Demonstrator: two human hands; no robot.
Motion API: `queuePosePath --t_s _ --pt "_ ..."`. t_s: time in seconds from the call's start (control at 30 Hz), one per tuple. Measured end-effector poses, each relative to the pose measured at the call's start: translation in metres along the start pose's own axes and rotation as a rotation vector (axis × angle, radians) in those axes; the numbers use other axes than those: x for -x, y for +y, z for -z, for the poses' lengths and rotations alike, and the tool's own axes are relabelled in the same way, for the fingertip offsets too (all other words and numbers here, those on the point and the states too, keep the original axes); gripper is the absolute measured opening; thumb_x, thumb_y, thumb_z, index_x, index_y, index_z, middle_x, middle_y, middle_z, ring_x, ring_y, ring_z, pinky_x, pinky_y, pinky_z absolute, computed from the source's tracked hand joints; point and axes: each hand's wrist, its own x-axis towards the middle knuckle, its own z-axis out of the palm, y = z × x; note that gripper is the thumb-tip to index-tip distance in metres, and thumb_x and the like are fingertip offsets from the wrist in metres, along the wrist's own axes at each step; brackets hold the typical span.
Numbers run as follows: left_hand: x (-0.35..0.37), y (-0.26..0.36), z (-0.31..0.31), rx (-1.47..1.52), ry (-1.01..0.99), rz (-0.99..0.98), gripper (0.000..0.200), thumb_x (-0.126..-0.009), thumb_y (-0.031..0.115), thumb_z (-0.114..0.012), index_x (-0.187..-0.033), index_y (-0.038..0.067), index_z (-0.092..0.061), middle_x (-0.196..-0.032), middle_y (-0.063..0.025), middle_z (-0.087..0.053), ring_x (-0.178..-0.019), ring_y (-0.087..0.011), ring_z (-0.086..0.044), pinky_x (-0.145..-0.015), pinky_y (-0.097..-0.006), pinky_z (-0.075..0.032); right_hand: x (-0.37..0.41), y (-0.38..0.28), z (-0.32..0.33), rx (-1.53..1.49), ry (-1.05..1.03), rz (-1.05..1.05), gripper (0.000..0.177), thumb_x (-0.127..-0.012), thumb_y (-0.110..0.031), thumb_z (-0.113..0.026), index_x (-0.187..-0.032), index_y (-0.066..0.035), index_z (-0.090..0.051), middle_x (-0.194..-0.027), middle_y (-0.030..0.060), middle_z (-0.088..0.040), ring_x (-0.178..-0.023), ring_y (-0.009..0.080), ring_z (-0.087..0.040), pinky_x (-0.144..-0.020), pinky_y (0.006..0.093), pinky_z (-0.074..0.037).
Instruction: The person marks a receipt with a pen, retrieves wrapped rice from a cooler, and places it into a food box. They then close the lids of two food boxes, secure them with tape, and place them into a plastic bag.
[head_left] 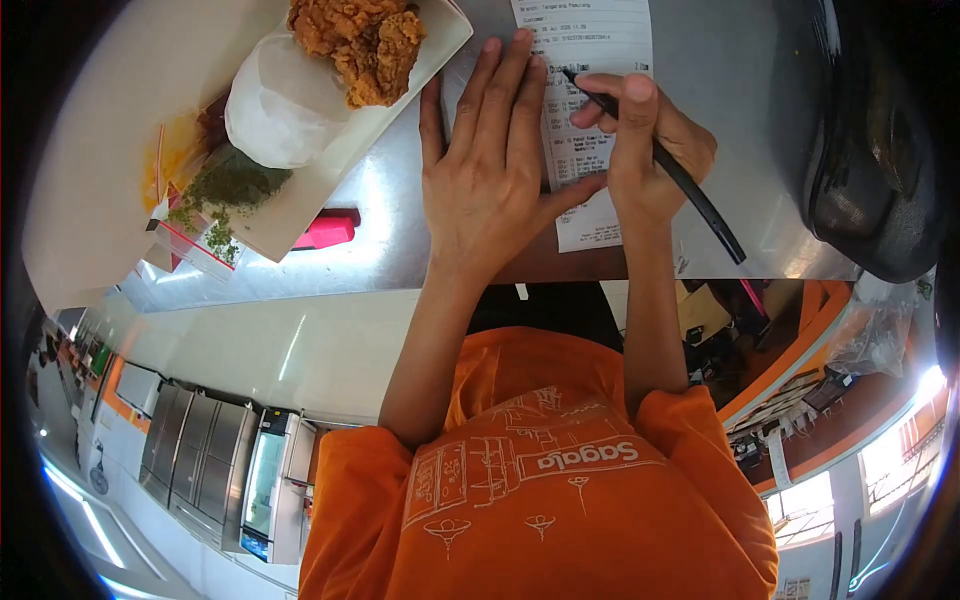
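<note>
My left hand [490, 170] lies flat, palm down, on the steel counter [740, 90], its fingers spread and its thumb pressing the left edge of a white printed receipt [592, 50]. My right hand [650, 150] grips a black pen [705, 210], with the tip on the receipt's printed lines near the middle. The pen's back end slants down to the right, past my wrist. The receipt's lower part is partly hidden under both hands.
A white rectangular plate [300, 205] at the upper left holds fried chicken [365, 40], a wrapped white rice ball [280, 105] and green seasoning [225, 185]. A red sachet [325, 230] lies beside it. A large black glossy object [880, 150] sits at the right. My orange shirt [540, 500] fills the bottom.
</note>
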Motion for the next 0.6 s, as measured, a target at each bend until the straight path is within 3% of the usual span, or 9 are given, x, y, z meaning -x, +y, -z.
queuePosePath --t_s 0.1,0.2,0.3,0.4,0.6 --pt "0.002 -0.001 -0.001 0.031 0.004 0.004 0.086 -0.055 0.054 -0.073 -0.121 0.005 -0.047 -0.133 -0.0074 -0.041 -0.124 -0.0226 -0.038 -0.103 -0.0502 -0.021 0.003 -0.007 0.013 0.085 0.063 -0.017 0.048 -0.093 -0.035 -0.044 -0.076 0.004 -0.066 -0.061 0.0098 -0.061 -0.051 0.0124 -0.056 -0.048 0.0191 -0.038" --pt "0.001 -0.002 -0.003 0.031 0.017 0.006 0.089 -0.054 0.055 -0.074 -0.122 0.006 -0.045 -0.133 -0.0078 -0.041 -0.124 -0.0237 -0.038 -0.103 -0.0499 -0.02 0.005 -0.005 0.025 0.04 0.061 -0.141 0.05 -0.093 -0.037 -0.043 -0.075 0.005 -0.066 -0.061 0.0102 -0.061 -0.05 0.0119 -0.054 -0.046 0.019 -0.033" --pt "0.001 -0.002 -0.002 0.024 0.011 0.0 0.089 -0.054 0.056 -0.074 -0.122 0.006 -0.046 -0.132 -0.0079 -0.042 -0.124 -0.0238 -0.038 -0.103 -0.0498 -0.02 0.003 -0.007 0.026 0.113 -0.026 -0.119 0.054 -0.093 -0.038 -0.041 -0.074 0.006 -0.065 -0.061 0.0108 -0.06 -0.049 0.0119 -0.053 -0.046 0.0194 -0.032" --pt "0.0 -0.001 -0.001 0.001 0.005 0.008 0.082 -0.057 0.057 -0.07 -0.116 0.003 -0.051 -0.132 -0.0071 -0.043 -0.123 -0.0218 -0.039 -0.101 -0.0485 -0.023 0.002 -0.009 0.025 0.184 0.151 -0.208 0.053 -0.093 -0.037 -0.041 -0.073 0.007 -0.065 -0.061 0.011 -0.06 -0.049 0.0117 -0.053 -0.046 0.0193 -0.032" --pt "-0.002 -0.001 0.001 -0.013 0.005 0.016 0.079 -0.058 0.057 -0.068 -0.113 0.002 -0.054 -0.131 -0.0061 -0.044 -0.122 -0.0209 -0.041 -0.1 -0.0463 -0.024 0.005 -0.006 0.025 0.091 -0.032 -0.061 0.052 -0.094 -0.035 -0.04 -0.072 0.006 -0.065 -0.057 0.0102 -0.059 -0.044 0.0109 -0.05 -0.042 0.0196 -0.029"
